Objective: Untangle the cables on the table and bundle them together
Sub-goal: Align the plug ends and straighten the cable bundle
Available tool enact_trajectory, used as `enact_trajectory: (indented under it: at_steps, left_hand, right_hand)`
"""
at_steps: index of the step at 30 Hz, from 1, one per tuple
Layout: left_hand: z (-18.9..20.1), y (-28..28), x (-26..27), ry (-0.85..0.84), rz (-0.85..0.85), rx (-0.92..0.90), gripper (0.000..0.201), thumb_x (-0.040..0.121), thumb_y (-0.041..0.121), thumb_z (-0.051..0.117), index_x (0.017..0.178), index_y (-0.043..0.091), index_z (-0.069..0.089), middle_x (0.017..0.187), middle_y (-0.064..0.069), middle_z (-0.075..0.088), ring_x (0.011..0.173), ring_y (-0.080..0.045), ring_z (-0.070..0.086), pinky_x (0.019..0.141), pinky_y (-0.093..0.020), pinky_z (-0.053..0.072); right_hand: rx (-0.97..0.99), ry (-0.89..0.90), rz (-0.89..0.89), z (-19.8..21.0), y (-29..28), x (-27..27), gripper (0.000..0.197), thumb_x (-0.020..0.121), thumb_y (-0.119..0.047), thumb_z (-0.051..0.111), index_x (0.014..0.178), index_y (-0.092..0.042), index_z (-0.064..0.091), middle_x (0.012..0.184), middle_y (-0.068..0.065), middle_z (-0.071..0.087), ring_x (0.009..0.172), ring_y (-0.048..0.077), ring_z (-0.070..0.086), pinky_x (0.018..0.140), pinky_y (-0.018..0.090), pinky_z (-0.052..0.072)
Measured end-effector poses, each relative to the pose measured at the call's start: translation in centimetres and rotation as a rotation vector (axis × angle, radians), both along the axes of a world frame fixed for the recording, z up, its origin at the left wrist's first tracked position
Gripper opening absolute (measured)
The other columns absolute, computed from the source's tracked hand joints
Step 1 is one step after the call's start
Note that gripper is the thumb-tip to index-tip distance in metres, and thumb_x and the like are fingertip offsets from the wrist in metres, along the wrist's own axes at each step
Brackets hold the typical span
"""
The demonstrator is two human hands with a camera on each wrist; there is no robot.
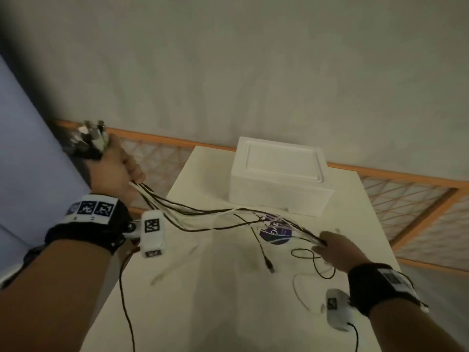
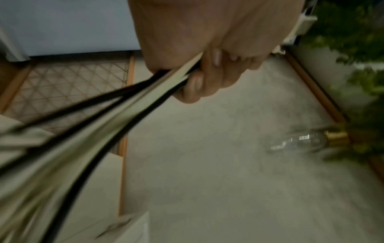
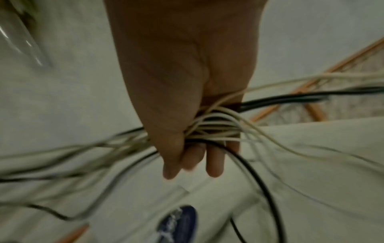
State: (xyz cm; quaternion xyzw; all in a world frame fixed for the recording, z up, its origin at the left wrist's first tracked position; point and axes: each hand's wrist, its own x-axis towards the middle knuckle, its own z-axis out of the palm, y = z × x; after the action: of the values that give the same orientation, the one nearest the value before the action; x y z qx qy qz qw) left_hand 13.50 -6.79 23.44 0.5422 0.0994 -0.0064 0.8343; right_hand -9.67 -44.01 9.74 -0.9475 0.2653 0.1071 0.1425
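The white table (image 1: 253, 301) fills the lower middle of the head view, with a white foam box (image 1: 276, 179) toward its 12 o'clock edge and a dark round sticker (image 1: 275, 233) just nearer than the box. Across it, from 10 o'clock to 3 o'clock, runs the mixed black and white cables (image 1: 203, 214), sagging between both hands and lifted clear of the tabletop along most of the span.

The left hand (image 1: 115, 166), raised off the table's 10 o'clock corner, has its fingers (image 2: 196, 82) curled tight round the gathered strands, with the plug ends (image 1: 92, 134) sticking out above the fist. The right hand (image 1: 335, 250), low at 3 o'clock, closes loosely round the same strands; its wrist view shows them crossing the palm under the thumb, with fingertips (image 3: 215, 164) poking out below.

Loose tails still lie on the table: a black loop (image 1: 312, 260) beside the right hand and a black lead ending in a small plug (image 1: 270, 266) toward 6 o'clock.

Risks, as I judge them: sliding the right hand along could drag that loop into a knot, or the loose tails could snag the box. The loose grip might also let thin white strands slip out.

Both wrist views are blurred. How many cables there are, and whether any remain crossed inside either fist, cannot be told.
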Motion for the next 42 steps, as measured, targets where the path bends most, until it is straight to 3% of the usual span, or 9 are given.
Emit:
enact_trajectory:
  at_steps: [7,11,15,18,20,31,33,37,42]
  left_hand:
    - [-3.7,-8.2,-5.6,-0.288,-0.553,0.688,0.009,0.079,0.032,0.072,0.079,0.028,0.064,0.068,0.004,0.062,0.051,-0.011,0.048,0.053,-0.022,0.038]
    - [-4.5,-11.7,-8.6,-0.509,-0.849,0.704,0.026,0.083,0.024,0.072,0.106,0.031,0.063,0.105,0.009,0.065,0.098,-0.008,0.062,0.093,-0.016,0.046]
    - [-4.8,-11.5,-8.1,-0.506,-0.993,0.804,0.048,0.079,0.036,0.071,0.121,0.015,0.061,0.118,-0.003,0.064,0.11,-0.015,0.059,0.096,-0.022,0.043]
    - [-4.6,-11.5,-8.1,-0.445,-0.887,0.771,0.005,0.09,0.026,0.063,0.092,0.022,0.065,0.081,0.007,0.064,0.077,-0.01,0.06,0.072,-0.019,0.046]
    - [-4.1,-11.5,-8.0,-0.307,-0.756,0.617,0.018,0.092,0.022,0.059,0.074,0.021,0.059,0.063,0.007,0.052,0.057,-0.011,0.045,0.055,-0.023,0.037]
    - [2.2,-9.1,-3.4,-0.238,-0.327,0.302,0.021,0.085,0.015,0.055,0.066,0.02,0.05,0.05,0.007,0.039,0.047,-0.011,0.033,0.044,-0.02,0.025]
    - [1.7,-9.2,-3.6,-0.236,-0.387,0.351,0.015,0.087,0.017,0.055,0.073,0.02,0.051,0.049,0.008,0.039,0.047,-0.01,0.033,0.043,-0.02,0.025]
    - [1.3,-8.9,-3.3,-0.235,-0.419,0.343,0.02,0.089,0.018,0.055,0.07,0.02,0.047,0.049,0.008,0.039,0.048,-0.01,0.033,0.044,-0.02,0.026]
    - [0.8,-10.5,-5.3,-0.268,-0.521,0.49,0.037,0.089,0.018,0.056,0.056,0.023,0.041,0.048,0.011,0.043,0.045,-0.008,0.038,0.054,-0.024,0.03]
  right_hand:
    - [-0.024,-0.23,0.21,10.0,7.1,4.8,0.022,0.089,-0.036,0.055,0.077,-0.018,0.052,0.079,-0.001,0.058,0.08,0.02,0.056,0.067,0.031,0.043]
    - [-0.049,-0.336,0.387,14.1,11.5,6.0,0.015,0.092,-0.031,0.053,0.09,-0.019,0.062,0.088,-0.001,0.065,0.085,0.018,0.06,0.074,0.031,0.047]
    - [-0.04,-0.454,0.422,15.0,11.9,6.4,0.006,0.086,-0.019,0.056,0.081,-0.018,0.053,0.081,-0.004,0.055,0.084,0.019,0.058,0.068,0.03,0.04]
    - [0.156,-0.603,0.358,13.6,11.2,6.3,0.007,0.085,-0.018,0.062,0.09,-0.017,0.057,0.082,-0.005,0.06,0.077,0.016,0.057,0.067,0.031,0.044]
    - [0.253,-0.665,0.263,12.0,11.0,6.1,0.011,0.088,-0.02,0.062,0.096,-0.018,0.055,0.075,-0.008,0.057,0.068,0.01,0.054,0.062,0.024,0.041]
    - [-0.061,-0.306,-0.125,-3.6,4.1,-1.9,0.015,0.08,-0.024,0.065,0.092,-0.02,0.057,0.073,0.002,0.068,0.076,0.033,0.065,0.067,0.032,0.044]
    - [-0.125,-0.134,-0.151,-4.8,2.5,-3.6,0.024,0.08,-0.033,0.067,0.098,-0.027,0.053,0.084,-0.002,0.067,0.085,0.026,0.065,0.072,0.034,0.045]
    - [0.024,0.243,-0.243,-3.8,0.1,-4.3,0.091,0.068,-0.038,0.077,0.143,-0.027,0.025,0.137,0.001,0.044,0.123,0.025,0.045,0.099,0.042,0.043]
    - [0.223,-0.754,-0.153,7.5,4.1,0.8,0.073,0.074,-0.011,0.071,0.139,-0.011,0.036,0.142,0.008,0.039,0.131,0.023,0.036,0.108,0.035,0.03]
